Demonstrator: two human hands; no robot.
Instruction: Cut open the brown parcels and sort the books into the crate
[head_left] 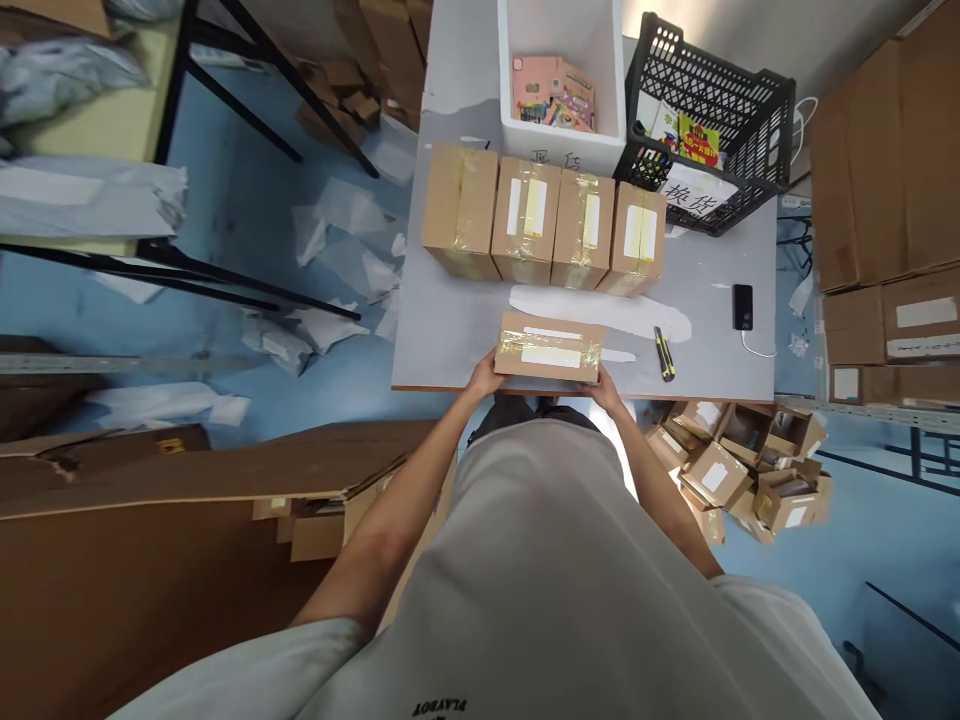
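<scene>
A taped cardboard box with a white label on top is held between both hands at the front edge of the grey table. My left hand grips its left end, while my right hand is closed on its lower right corner; some fingers are hidden by the box. Just behind it lies a white paper sheet. Farther back, several taped boxes stand in a row. A yellow and black box cutter rests to the right of the held box.
At the back are a white bin with pink packs and a black crate with booklets. A phone-like black device with a cable lies at right. Opened boxes pile on the floor; a large carton stands left.
</scene>
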